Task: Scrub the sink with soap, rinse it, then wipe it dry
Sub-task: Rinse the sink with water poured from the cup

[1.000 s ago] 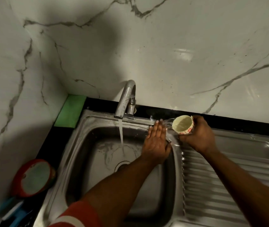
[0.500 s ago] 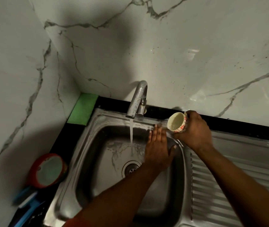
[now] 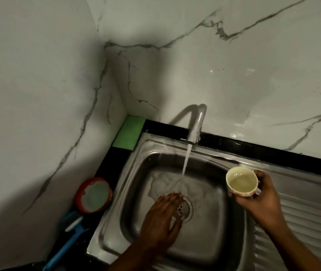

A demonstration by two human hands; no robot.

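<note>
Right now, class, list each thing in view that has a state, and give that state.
Tap: on, water running.
Sink: wet, water flowing in.
Cup: upright, partly full of liquid.
Left hand: flat on the sink floor.
Right hand: holds the cup.

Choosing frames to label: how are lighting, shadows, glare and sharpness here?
Head view: dim overall; the tap casts a hard shadow leftward on the marble wall; faint glare patches on the wall right of the tap; left hand slightly soft at the fingertips.
</note>
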